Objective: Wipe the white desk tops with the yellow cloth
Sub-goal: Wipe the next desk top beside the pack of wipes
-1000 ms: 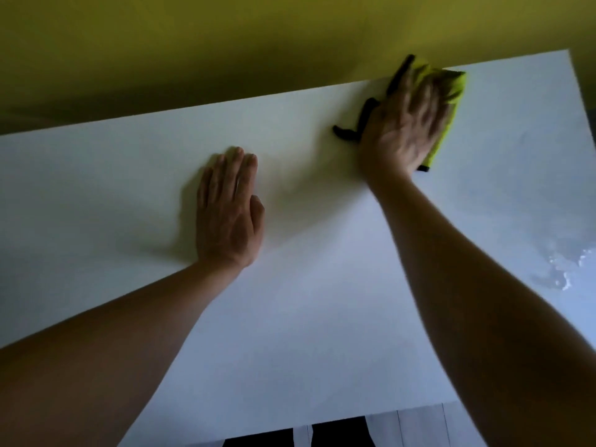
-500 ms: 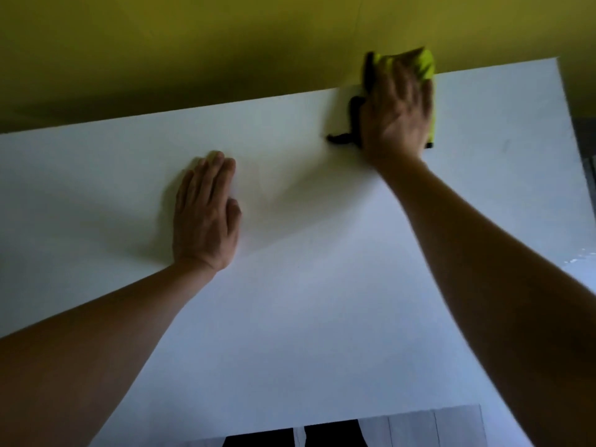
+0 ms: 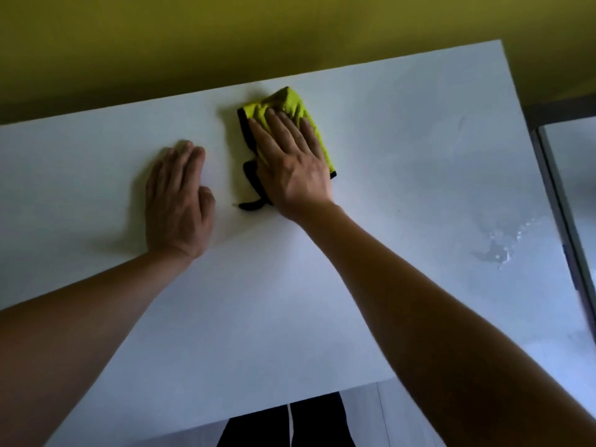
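A yellow cloth [image 3: 292,103] with a black edge lies folded on the white desk top [image 3: 403,162], a little short of the far edge. My right hand [image 3: 292,162] presses flat on it with straight fingers, covering most of it. My left hand [image 3: 177,201] rests flat on the bare desk just left of the cloth, fingers together and pointing away from me.
A yellow wall [image 3: 225,37] runs along the desk's far edge. Wet streaks and droplets [image 3: 503,243] shine near the desk's right side. A second white surface [image 3: 577,162] stands beyond a dark gap at the right. Dark trousers [image 3: 290,424] show below the near edge.
My right hand has slid the cloth from the far edge back toward me and to the left, closer to my left hand. The left hand stays flat on the desk.
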{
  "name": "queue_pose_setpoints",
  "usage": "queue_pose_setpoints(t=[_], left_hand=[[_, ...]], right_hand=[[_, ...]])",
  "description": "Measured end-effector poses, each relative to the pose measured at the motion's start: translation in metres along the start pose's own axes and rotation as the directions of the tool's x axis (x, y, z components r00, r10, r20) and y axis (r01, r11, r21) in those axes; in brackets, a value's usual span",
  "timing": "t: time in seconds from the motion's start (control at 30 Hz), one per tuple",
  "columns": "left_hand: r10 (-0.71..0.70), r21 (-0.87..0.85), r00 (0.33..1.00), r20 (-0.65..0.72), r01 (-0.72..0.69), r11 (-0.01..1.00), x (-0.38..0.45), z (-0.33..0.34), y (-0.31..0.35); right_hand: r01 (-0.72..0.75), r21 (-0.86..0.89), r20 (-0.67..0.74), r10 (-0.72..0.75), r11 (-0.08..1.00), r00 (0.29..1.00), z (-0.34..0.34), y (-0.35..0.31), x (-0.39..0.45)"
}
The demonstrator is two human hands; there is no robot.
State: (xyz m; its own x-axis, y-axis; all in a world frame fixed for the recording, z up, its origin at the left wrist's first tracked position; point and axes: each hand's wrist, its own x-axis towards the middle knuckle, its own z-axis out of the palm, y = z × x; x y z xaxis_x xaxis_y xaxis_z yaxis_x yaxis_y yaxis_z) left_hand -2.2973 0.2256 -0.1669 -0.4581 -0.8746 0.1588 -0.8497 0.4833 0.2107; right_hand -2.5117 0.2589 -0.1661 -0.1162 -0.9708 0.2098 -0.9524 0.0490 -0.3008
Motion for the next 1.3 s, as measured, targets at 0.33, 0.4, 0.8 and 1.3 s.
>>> queue_pose_setpoints(t=[0.33, 0.4, 0.8, 1.3], left_hand=[[0.014, 0.045, 1.0, -0.013, -0.013, 0.999, -0.004, 0.003, 0.004], [-0.056, 0.045, 0.998, -0.012, 0.057, 0.997, -0.006, 0.005, 0.012], [0.081, -0.26, 0.996, -0.025, -0.085, 0.962, -0.076, 0.043, 0.212], [0.179, -0.044, 0.984, 0.02, -0.178, 0.983, -0.095, 0.046, 0.207]], right_hand=[[-0.466, -0.064, -0.113, 0.458, 0.882, 0.882, -0.056, 0.113, -0.078], [-0.466, -0.041, -0.159, 0.455, 0.884, 0.876, -0.05, 0.088, -0.098], [-0.217, 0.011, -0.104, 0.216, 0.976, 0.971, -0.064, 0.064, -0.194], [-0.554, -0.063, -0.19, 0.535, 0.83, 0.823, -0.117, 0.159, -0.293]])
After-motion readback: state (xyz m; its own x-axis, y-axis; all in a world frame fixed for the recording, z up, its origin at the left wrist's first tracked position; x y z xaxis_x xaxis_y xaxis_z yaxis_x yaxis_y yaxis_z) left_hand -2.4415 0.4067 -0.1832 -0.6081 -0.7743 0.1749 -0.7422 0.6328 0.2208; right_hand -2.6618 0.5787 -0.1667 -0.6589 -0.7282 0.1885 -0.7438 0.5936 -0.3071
